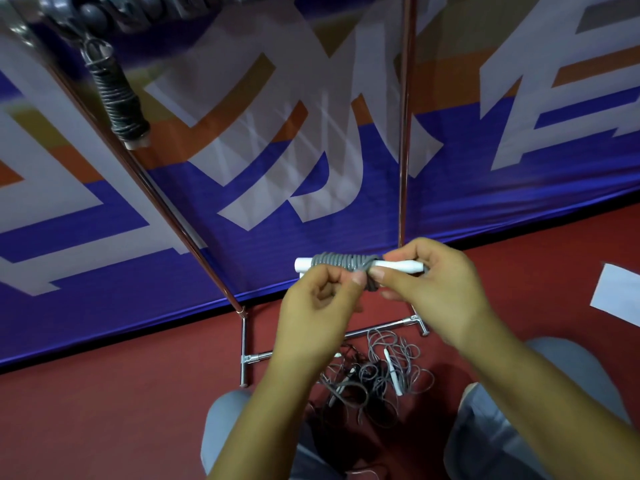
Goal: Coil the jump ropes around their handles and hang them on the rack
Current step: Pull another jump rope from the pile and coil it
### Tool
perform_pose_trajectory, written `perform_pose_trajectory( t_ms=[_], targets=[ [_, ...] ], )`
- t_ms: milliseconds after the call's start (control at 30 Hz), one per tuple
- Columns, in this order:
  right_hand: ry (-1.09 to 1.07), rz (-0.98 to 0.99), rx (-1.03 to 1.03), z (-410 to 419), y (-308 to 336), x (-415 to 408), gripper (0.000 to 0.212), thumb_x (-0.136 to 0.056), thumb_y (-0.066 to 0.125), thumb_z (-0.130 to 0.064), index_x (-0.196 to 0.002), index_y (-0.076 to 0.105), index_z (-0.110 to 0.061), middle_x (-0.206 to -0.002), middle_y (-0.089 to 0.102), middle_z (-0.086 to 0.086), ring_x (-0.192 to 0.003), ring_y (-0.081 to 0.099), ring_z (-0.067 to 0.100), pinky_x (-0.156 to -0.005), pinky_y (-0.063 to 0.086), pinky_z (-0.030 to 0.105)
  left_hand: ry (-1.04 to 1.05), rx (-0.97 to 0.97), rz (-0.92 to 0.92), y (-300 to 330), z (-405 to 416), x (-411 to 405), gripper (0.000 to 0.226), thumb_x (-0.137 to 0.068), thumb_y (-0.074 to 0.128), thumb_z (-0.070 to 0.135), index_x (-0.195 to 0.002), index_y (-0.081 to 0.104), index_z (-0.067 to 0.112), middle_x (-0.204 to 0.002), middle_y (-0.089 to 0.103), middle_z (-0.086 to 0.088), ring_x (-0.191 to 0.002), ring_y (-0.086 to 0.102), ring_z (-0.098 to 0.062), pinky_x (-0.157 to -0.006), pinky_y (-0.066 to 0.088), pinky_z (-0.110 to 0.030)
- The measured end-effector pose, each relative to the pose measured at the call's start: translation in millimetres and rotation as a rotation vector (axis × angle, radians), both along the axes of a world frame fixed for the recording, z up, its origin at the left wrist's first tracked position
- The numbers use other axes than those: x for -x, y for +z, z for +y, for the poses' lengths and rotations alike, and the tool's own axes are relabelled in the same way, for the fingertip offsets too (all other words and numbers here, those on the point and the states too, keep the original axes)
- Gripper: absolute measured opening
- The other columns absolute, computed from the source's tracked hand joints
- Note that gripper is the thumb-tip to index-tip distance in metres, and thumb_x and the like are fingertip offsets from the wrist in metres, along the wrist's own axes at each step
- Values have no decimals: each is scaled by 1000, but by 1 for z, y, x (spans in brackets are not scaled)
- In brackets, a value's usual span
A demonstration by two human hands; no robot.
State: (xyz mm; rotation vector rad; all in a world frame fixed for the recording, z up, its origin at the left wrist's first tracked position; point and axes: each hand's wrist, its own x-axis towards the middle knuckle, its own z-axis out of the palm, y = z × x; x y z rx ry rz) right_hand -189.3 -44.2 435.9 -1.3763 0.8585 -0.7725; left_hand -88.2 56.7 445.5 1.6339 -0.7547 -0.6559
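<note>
A: Knees in grey trousers (239,431) sit lowest in view, either side of the forearms. Hands?

B: Left hand (317,320) curled, thumb and forefinger pinching the grey cord at the wound section. Right hand (438,289) grips the white handles (398,266), thumb pressed on the last turn of cord.

A: Where is the rope itself?

B: Grey jump rope (341,263) coiled tightly round the paired handles, held level between both hands, in front of the banner's lower edge. White handle end pokes out left of the coil.

A: On the floor?

B: Loose tangle of ropes (381,379) on red floor (121,410), between the knees, beside the rack's base bar. One white handle shows in the pile; dark and grey cords mixed.

A: Rack?

B: Metal rack (187,216), two slanting poles rising from chrome feet. One dark coiled rope (123,102) hangs from the top rail, upper left. Blue, orange and white banner (450,188) behind. White sheet (616,292) on floor, far right.
</note>
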Motion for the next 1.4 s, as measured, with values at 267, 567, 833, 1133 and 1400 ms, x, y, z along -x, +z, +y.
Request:
perform_pose_trajectory(
  t_ms=[267, 567, 833, 1133, 1400],
  targets=[
    [28, -138, -163, 2, 8, 3, 13, -77, 73, -1, -76, 62, -10, -77, 69, 6, -67, 71, 14, -59, 56, 22, -113, 56, -36, 11, 7, -4, 6, -87, 63, 5, -84, 63, 10, -74, 73, -1, -62, 64, -6, -62, 49, -16],
    [202, -164, -284, 7, 9, 8, 19, -85, 63, 1, -100, 60, -11, -73, 71, 4, -69, 71, 12, -57, 56, 25, -85, 123, -350, 8, 13, -1, 19, -83, 70, 7, -81, 65, 26, -79, 70, 9, -72, 66, -7, -68, 53, -21],
    [176, -403, -615, 6, 12, 7, 30, -68, 62, -8, -97, 66, -6, -81, 74, 5, -71, 71, 11, -56, 55, 18, -73, 275, -630, 2, 10, -6, 12, -82, 65, 17, -92, 65, 25, -88, 68, 10, -81, 65, -3, -73, 51, -16],
    [72, -486, -817, 9, 13, -3, 12, -86, 57, 0, -90, 68, 0, -80, 73, 9, -67, 70, 12, -51, 52, 14, -89, 335, -698, 7, 3, -9, 5, -81, 67, 11, -81, 68, 15, -84, 67, 7, -81, 63, -4, -70, 47, -13],
    [-2, -580, -785, 12, 18, -12, 21, -84, 62, -3, -103, 67, 3, -101, 71, 15, -81, 71, 14, -58, 53, 16, 100, 173, -225, 11, -3, 1, 13, -74, 77, 15, -69, 67, 21, -77, 71, 8, -73, 65, 0, -67, 48, -12]
  ],
)
